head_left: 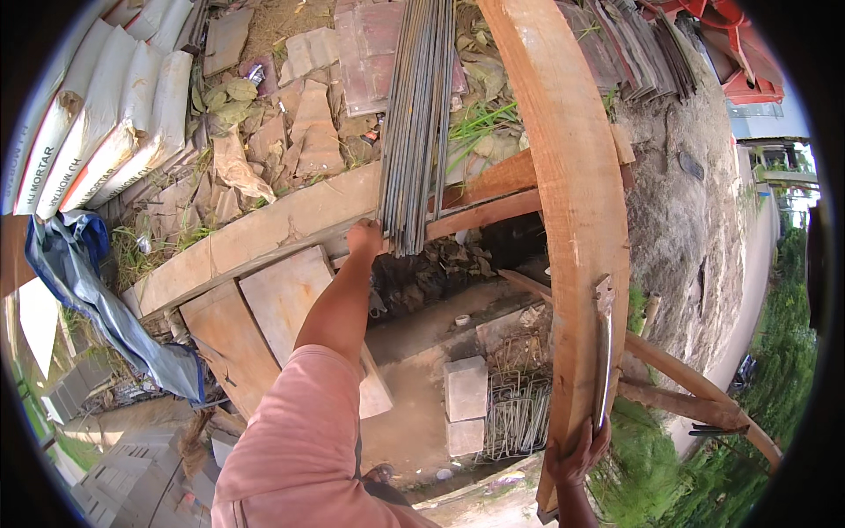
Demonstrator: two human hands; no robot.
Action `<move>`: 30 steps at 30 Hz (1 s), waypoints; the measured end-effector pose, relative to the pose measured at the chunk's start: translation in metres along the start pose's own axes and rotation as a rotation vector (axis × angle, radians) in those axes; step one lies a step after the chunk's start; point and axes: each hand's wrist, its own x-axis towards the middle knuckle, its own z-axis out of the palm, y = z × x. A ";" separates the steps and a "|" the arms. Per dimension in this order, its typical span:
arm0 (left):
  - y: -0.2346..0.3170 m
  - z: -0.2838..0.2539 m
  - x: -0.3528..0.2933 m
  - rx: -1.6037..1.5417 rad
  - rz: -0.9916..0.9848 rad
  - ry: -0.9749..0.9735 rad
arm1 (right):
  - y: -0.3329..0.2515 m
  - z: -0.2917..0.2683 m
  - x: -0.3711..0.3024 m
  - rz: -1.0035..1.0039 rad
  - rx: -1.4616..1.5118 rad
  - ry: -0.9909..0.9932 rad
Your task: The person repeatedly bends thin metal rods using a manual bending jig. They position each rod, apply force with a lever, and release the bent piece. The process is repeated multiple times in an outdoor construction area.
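A bundle of long thin steel rods [414,132] runs from the top of the view to the concrete ledge, its near ends jutting over the gap. My left hand [363,238] is closed beside the bundle's left edge, near those ends. Whatever its fingers hold is hidden. On the right a thick, curved-looking wooden beam [576,194] reaches toward me. Along its right side lies a silver rebar bending wrench [605,352] with a notched head at its far end. My right hand [581,453] is closed around the wrench's near end, against the beam.
White sacks [114,114] are stacked at the far left, above a blue-edged tarp [114,299]. Boards [229,343] lean below the concrete ledge [264,224]. Down in the pit are pale blocks [465,387] and bent steel stirrups [518,414]. Wooden props [682,400] brace the beam's right side.
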 end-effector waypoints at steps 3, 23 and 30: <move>-0.007 -0.006 -0.006 0.029 0.063 0.126 | -0.003 -0.004 0.009 -0.012 0.016 0.006; 0.141 -0.293 -0.410 -1.755 0.323 -0.577 | -0.011 -0.028 0.003 0.074 0.198 -0.028; 0.029 -0.207 -0.550 -1.512 0.179 -0.540 | -0.011 -0.009 0.008 0.043 0.237 0.078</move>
